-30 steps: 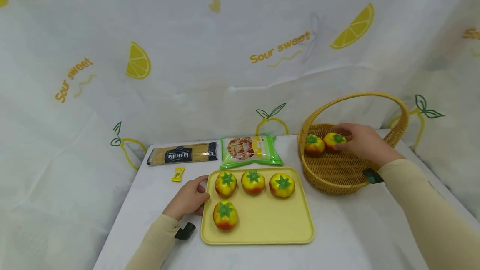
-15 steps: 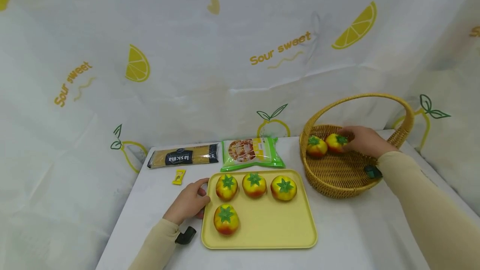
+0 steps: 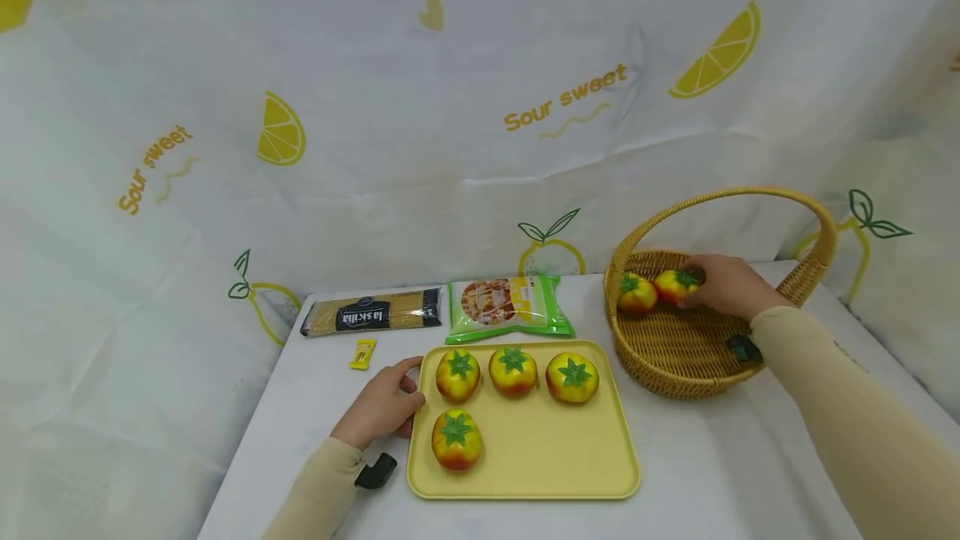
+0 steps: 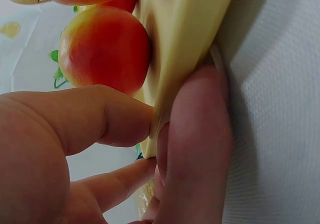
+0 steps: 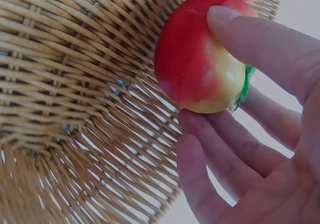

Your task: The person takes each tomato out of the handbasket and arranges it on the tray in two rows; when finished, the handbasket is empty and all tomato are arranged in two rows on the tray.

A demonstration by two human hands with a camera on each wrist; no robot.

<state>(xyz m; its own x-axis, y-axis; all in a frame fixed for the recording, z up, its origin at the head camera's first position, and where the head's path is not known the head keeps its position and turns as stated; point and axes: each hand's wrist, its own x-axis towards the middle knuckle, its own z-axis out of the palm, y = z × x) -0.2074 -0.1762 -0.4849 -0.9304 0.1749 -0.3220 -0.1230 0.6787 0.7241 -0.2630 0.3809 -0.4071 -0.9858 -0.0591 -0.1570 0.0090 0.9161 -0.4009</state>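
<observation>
In the head view, my left hand [image 3: 382, 402] pinches the left edge of a yellow tray [image 3: 555, 457]. The left wrist view has the thumb on top of the rim [image 4: 187, 49] and a finger beneath it. Several yellow-red persimmons [image 3: 456, 440] with green star-shaped leaves sit on this tray, three along its back and one front left. My right hand [image 3: 731, 283] reaches into a wicker basket [image 3: 678, 348] and holds a persimmon [image 5: 200, 59] at the back, thumb on one side and fingers on the other. A second persimmon [image 3: 636, 294] lies beside it, to the left.
Behind the tray lie a pasta packet [image 3: 375, 312] and a green-edged food bag [image 3: 510, 307]. A small yellow wrapped sweet [image 3: 362, 354] is left of the tray. The basket's tall handle [image 3: 735, 192] arches over the right hand. A printed cloth [image 3: 420, 148] hangs behind.
The head view has shifted slightly. My right wrist sits a little further left relative to the basket; the persimmon in that hand stays in the basket. The left hand stays on the tray.
</observation>
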